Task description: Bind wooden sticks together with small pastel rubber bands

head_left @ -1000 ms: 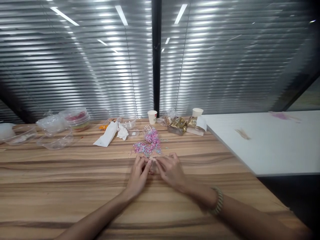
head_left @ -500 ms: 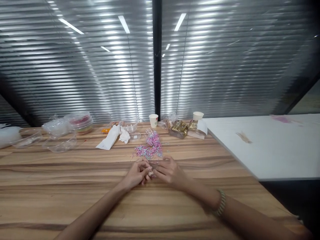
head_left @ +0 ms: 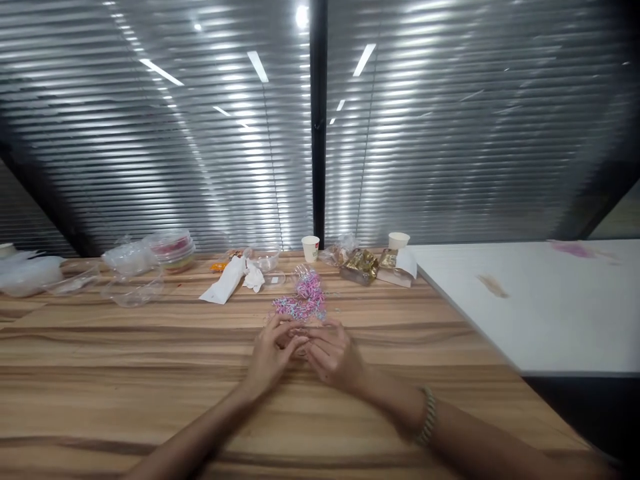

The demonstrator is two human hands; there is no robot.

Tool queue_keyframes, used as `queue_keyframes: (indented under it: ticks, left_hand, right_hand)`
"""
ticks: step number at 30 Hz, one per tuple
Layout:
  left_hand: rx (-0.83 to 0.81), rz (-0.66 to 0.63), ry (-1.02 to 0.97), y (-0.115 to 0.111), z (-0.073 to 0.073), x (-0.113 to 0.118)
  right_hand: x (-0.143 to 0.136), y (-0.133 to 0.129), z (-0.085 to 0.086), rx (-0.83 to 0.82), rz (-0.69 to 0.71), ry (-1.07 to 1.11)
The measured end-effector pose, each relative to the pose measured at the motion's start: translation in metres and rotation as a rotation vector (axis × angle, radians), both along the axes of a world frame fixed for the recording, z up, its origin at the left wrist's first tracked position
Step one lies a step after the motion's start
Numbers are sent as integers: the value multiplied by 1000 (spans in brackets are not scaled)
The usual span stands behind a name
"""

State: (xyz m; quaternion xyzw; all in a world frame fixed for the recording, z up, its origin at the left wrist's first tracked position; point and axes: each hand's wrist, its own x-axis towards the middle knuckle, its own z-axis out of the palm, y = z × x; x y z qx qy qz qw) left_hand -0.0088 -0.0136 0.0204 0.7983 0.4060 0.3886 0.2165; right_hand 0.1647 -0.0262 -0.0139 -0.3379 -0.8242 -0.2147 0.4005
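Note:
My left hand (head_left: 270, 352) and my right hand (head_left: 334, 352) meet over the wooden table (head_left: 165, 393), fingertips almost touching. The left fingers are bent, with the thumb drawn toward the right hand. On the right, the fingers curl together in a pinch. Whatever small thing lies between the fingertips is hidden and blurred. Just beyond the hands spreads a loose heap of thin pink, purple and light-blue strands (head_left: 295, 308). More of these strands fill a clear plastic container (head_left: 306, 279) that seems tipped on its side behind the heap.
A white paper sheet (head_left: 223, 283), crumpled tissue (head_left: 254, 277) and clear lids stand left of the heap. Farther left are plastic tubs (head_left: 173, 250). Behind are a paper cup (head_left: 311, 248), gold wrappers (head_left: 360, 265) and another cup (head_left: 399, 240). A white table (head_left: 500, 327) adjoins at right.
My fingers have shifted closer together, and the pale bit that showed at the left fingertips is now covered. The left wrist has turned more upright. The whole view has moved slightly.

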Motion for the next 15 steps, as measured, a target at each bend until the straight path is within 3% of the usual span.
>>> queue_keyframes:
  ticks: [2,4,6,9,10,11,13,15]
  left_hand:
    - [-310,-107,-73,-3,3,2]
    - [-467,-132,-89,-8,6,-6]
    - [-318,20,-47,-10,11,-28]
    - [267,433,55,-3,17,-81]
    - [364,527,137,2,17,-100]
    - [387,553,263,8,15,-116]
    - [322,396,526,15,9,-136]
    - [338,340,600,10,5,-138]
  right_hand:
    - [-4,-1,1,21,34,-4]
    - [-6,-4,3,28,43,-25]
    - [-7,-8,5,32,55,-70]
    - [-7,-12,5,58,104,-132]
    - [-7,-12,5,69,127,-146]
    - [-7,-12,4,75,146,-158]
    - [-8,-13,3,75,168,-178]
    - [-7,-17,3,61,178,-212]
